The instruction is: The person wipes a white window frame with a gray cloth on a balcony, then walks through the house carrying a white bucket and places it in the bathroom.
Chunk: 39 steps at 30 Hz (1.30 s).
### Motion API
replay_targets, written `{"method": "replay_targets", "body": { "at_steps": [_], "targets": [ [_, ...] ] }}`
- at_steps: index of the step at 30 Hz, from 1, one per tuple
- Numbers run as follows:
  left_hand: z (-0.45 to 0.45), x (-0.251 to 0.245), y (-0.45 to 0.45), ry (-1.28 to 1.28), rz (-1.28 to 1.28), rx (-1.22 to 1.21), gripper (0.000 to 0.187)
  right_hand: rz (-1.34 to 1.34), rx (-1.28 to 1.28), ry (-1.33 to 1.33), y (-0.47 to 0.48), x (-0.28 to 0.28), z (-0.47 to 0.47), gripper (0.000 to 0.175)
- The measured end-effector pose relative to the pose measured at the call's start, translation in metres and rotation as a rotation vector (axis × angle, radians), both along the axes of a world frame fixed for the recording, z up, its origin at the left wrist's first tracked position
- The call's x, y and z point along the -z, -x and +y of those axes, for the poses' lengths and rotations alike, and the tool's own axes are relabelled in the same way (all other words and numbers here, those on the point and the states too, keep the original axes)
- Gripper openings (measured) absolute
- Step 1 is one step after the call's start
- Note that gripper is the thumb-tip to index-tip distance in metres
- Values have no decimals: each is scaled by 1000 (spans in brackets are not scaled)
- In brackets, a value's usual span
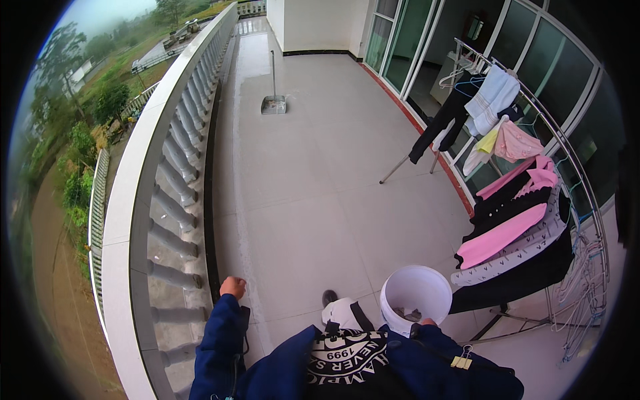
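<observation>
Before me on the right is a white plastic bucket (392, 295) with some grey-brown material (412, 315), perhaps wet rags, at its bottom. My right hand (428, 322) grips its near rim; most of that hand is hidden by the dark blue sleeve. My left hand (233, 288) hangs out to the left beside the balustrade, its fingers curled and no object visible in them. Further along the tiled floor stands a metal dustpan (273, 105) with a long upright handle, holding a little debris.
A balustrade (125, 220) with grey balusters runs along the left. On the right a metal drying rack (555, 131) carries clothes, a towel (492, 95) and hangers (582, 285). Behind it are sliding glass doors (407, 47) with a red sill strip (400, 107). Wet patches (252, 52) shine on the far floor.
</observation>
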<state>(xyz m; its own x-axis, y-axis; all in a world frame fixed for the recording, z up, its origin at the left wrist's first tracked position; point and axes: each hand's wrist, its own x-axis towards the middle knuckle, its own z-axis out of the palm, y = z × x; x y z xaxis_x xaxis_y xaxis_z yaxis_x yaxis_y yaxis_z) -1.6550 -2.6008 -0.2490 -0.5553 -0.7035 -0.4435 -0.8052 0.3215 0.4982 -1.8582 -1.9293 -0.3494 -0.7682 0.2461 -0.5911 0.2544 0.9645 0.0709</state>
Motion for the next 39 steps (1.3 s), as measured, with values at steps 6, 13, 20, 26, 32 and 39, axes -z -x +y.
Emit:
{"method": "replay_targets", "body": {
  "at_steps": [6,13,20,26,32,39],
  "targets": [
    [-44,-43,151,159,-110,169,37,-16,5,67,130,20,-112,45],
    [-97,10,104,77,-276,-228,24,-12,-52,103,297,28,-261,27],
    [-176,115,100,99,-377,-472,36,309,748,646,419,4,-385,20],
    [-327,142,286,183,-168,76,37,496,877,663,521,-10,-464,19],
    [-422,62,567,110,86,21,43,378,273,296,606,47,-463,17],
    [-504,-1,795,269,67,250,24,168,187,114,713,84,-492,20]
  ]
}}
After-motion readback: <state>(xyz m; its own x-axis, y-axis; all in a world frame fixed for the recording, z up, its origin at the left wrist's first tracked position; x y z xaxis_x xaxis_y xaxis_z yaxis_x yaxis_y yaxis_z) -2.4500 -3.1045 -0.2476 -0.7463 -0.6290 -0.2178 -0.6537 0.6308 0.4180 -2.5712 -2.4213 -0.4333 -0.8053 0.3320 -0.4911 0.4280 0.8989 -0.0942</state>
